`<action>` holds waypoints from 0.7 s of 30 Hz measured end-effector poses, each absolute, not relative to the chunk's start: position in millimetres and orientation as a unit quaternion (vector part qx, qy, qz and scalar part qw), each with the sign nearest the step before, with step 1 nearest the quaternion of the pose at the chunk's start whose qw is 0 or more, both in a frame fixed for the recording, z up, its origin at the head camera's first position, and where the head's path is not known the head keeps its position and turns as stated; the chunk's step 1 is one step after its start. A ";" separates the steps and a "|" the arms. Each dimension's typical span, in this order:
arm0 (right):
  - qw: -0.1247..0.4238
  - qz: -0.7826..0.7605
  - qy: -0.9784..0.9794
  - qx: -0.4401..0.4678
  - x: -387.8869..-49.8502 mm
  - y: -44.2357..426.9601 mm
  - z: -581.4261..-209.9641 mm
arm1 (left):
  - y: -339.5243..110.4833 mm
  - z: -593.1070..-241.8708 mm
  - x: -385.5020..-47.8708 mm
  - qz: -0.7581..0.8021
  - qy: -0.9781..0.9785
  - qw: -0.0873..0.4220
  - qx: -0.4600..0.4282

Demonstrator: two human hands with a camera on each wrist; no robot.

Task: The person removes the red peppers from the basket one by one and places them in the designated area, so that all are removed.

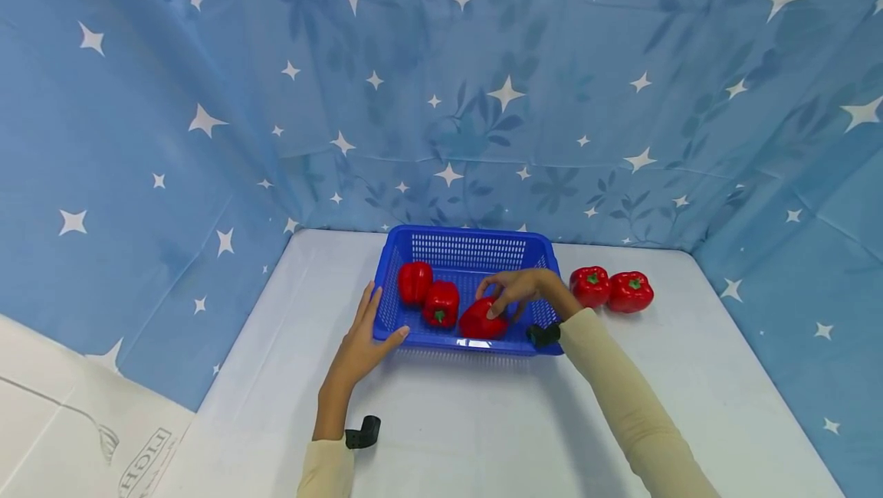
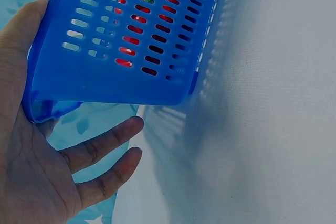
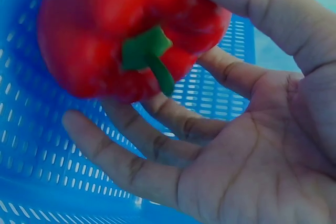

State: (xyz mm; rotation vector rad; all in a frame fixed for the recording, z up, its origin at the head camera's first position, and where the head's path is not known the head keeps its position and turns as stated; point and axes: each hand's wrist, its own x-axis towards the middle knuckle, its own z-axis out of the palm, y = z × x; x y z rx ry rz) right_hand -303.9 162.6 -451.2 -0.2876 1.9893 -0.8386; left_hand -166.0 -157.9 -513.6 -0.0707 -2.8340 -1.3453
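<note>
A blue plastic basket [image 1: 476,231] with slotted walls stands on the white table. Inside it, my right hand [image 1: 519,287] holds a red bell pepper [image 1: 481,320] between thumb and fingers; its green stem shows in the right wrist view, where the same pepper [image 3: 100,35] fills the upper part. Two more red bell peppers, one at the left [image 1: 415,283] and one beside it [image 1: 441,305], lie in the basket. My left hand [image 1: 362,348] rests at the basket's left front corner, thumb along the rim and fingers extended, as the left wrist view also shows.
Two red bell peppers, one [image 1: 589,286] touching the other [image 1: 631,292], sit on the white table [image 1: 455,429] to the right of the basket. A blue star-patterned curtain [image 1: 441,130] rises behind the table and along both sides.
</note>
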 end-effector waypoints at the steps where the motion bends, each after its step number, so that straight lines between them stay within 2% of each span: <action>1: 0.459 -0.346 0.810 -0.116 -303.8 163.6 -450.7 | -158.0 -513.5 -166.1 -0.428 -0.903 0.002 -0.023; 21: 0.386 -0.438 0.802 -0.123 -298.6 173.2 -441.0 | -158.4 -512.9 -165.8 -0.422 -0.906 0.005 -0.023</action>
